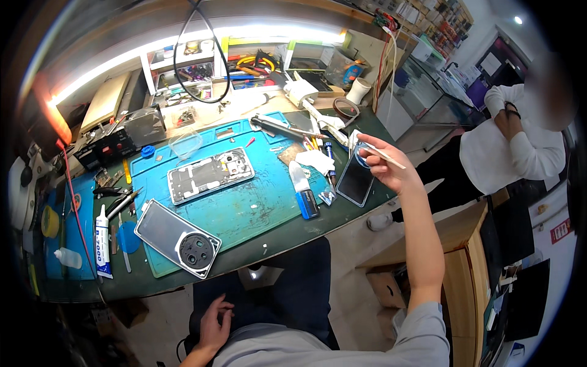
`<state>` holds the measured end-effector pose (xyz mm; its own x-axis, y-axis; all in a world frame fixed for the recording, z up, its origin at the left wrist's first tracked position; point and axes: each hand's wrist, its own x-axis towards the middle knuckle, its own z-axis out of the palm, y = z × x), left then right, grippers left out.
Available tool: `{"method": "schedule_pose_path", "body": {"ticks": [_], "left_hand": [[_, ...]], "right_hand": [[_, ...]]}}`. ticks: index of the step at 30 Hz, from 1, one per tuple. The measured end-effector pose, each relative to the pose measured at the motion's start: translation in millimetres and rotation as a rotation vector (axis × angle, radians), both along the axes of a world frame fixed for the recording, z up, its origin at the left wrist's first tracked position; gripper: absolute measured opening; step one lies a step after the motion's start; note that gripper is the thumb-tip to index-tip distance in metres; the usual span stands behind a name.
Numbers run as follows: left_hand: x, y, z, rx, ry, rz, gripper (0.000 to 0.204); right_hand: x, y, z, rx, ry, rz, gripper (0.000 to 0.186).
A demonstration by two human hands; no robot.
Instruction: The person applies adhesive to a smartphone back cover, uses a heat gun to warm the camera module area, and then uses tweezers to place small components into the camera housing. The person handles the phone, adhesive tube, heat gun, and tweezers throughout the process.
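Observation:
My right hand (394, 171) is raised past the bench's right edge, pinching a thin pale stick (387, 158). Just left of it lies a dark phone-shaped panel (356, 181) with a pale border. My left hand (215, 321) hangs over my lap below the bench edge, fingers loosely bent and apart, holding nothing. On the blue work mat (257, 211) lies an opened phone (211, 175), its inner parts showing. Nearer, a phone back cover (168, 226) with a round black camera ring (196, 251) lies across the mat's front left corner.
A glue tube (103, 241), pliers (109, 191) and a small bottle (68, 258) lie at left. A blue-and-black bottle (306, 199) with a clear cap stands out mid-right. Shelves with tools (254, 66) line the back. Another person (501, 134) stands at right, arms folded.

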<state>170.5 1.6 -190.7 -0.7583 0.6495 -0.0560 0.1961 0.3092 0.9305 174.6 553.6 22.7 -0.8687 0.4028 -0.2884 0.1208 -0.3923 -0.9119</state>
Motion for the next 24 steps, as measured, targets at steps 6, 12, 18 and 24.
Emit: {"method": "schedule_pose_path", "body": {"ticks": [6,12,18,24], "left_hand": [[-11.2,7.0,-12.3,0.009,0.04,0.041,0.045],[-16.8,6.5,-48.1,-0.094,0.278,-0.01,0.038],[-20.7,16.6,-40.7,-0.115,0.254,0.055,0.028],[-19.3,14.5,-48.4,-0.107,0.291,0.08,0.025]], "right_hand": [[32.5,-78.3,-14.0,0.428,0.23,-0.114,0.042],[25.5,-128.6,-49.2,1.143,0.145,-0.214,0.033],[18.3,-120.3,-66.5,1.501,0.238,-0.254,0.032],[12.1,-121.6,-63.2,1.544,0.263,-0.24,0.031]]}}
